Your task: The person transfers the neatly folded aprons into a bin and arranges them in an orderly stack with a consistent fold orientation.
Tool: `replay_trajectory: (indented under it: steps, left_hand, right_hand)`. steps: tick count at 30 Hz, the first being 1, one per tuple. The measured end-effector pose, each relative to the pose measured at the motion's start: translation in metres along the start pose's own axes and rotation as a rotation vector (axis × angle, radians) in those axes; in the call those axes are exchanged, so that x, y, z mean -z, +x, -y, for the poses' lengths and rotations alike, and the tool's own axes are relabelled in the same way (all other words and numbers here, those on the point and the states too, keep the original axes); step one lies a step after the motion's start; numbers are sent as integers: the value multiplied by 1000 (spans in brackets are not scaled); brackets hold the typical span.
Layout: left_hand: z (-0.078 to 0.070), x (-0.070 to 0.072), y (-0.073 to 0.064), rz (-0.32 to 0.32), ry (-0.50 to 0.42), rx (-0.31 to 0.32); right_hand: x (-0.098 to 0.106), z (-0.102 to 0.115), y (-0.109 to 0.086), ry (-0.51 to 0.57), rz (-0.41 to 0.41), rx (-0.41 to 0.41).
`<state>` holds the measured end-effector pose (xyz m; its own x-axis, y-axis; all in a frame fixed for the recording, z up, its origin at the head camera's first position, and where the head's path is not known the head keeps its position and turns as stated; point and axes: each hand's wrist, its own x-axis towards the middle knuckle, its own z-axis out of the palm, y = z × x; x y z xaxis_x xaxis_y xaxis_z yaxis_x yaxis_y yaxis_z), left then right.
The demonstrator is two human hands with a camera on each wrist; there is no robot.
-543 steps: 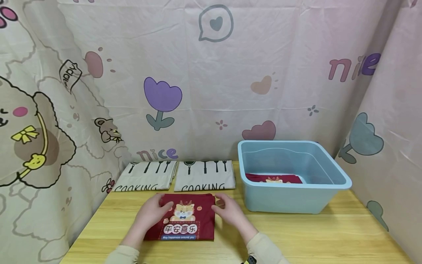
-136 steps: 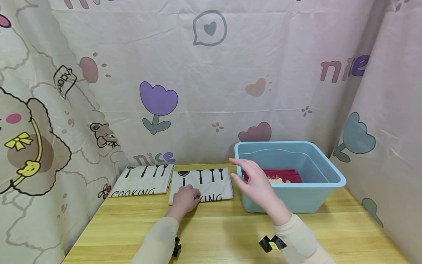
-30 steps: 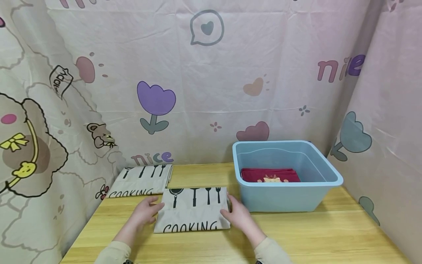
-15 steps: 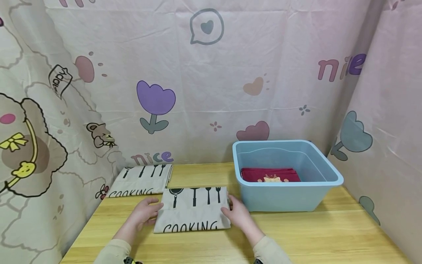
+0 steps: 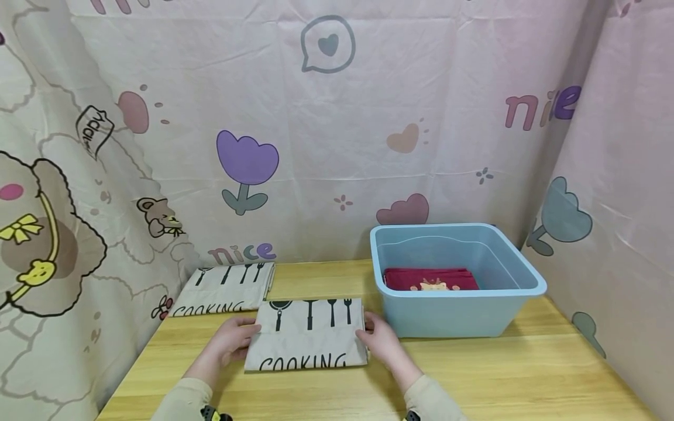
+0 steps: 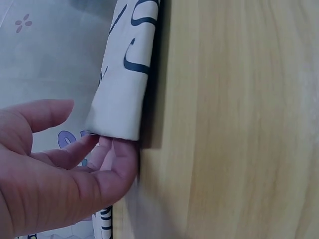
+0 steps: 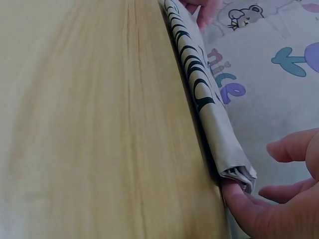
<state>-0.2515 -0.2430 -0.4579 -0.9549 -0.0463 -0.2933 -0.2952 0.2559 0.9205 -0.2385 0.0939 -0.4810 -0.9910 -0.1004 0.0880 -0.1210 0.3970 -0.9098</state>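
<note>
A folded white cloth (image 5: 305, 336), printed with black kitchen utensils and the word COOKING, lies flat on the table between both hands. My left hand (image 5: 234, 339) is at its left edge. In the left wrist view, the bent fingers (image 6: 119, 167) reach beneath that end while the thumb is raised apart from the cloth. At the opposite edge is my right hand (image 5: 381, 342). The right wrist view has a fingertip (image 7: 237, 199) tucked under the layered end, the thumb spread away. Parts of the fingers are hidden under the cloth.
Another folded white COOKING cloth (image 5: 223, 289) lies at the back left. To the right stands a light blue plastic bin (image 5: 458, 316), with folded red cloth (image 5: 400, 279) printed with a cartoon animal inside. A patterned curtain (image 5: 316, 146) hangs behind the wooden table (image 5: 474, 374).
Earlier, red cloth lay between the hands; more red cloth now shows in the bin. The white cloth came forward from the back. Over the last second the hands have barely shifted at its edges.
</note>
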Motion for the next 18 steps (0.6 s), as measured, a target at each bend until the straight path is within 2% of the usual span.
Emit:
replay_trajectory:
  steps: [9,18]
  left_hand:
    - [7,-1,1,10,-124,-72]
    - [9,1,2,-5,-132,-68]
  right_hand:
    - [-1,-1,1,83,-13,-60]
    - [-3,-3,3,141,-16,-79]
